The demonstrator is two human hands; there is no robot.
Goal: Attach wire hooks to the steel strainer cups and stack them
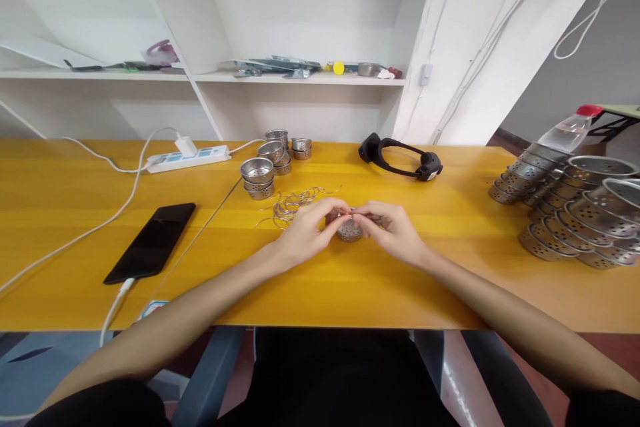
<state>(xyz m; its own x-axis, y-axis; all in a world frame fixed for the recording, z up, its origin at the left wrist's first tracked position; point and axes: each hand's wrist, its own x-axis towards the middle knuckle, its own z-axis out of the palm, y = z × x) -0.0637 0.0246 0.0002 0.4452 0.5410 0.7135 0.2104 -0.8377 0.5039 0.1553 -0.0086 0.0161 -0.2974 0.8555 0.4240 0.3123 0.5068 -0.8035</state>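
The left hand point(311, 230) and right hand point(394, 230) met over a little metal cup point(349, 233) on the yellow table point(320, 290), with their fingers point(336, 226) bent close together, though I could not tell if they gripped anything, and tangled wires point(287, 207) lay near the left hand.

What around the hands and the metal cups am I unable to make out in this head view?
All in the head view:
What, if anything, the left hand and right hand pinch: too small, covered by fingers.
The perforated cup beneath: top partly hidden by those hands.
The wire pile: strands too fine and overlapping to count.
The cup stacks at right: cut off by the picture's edge.
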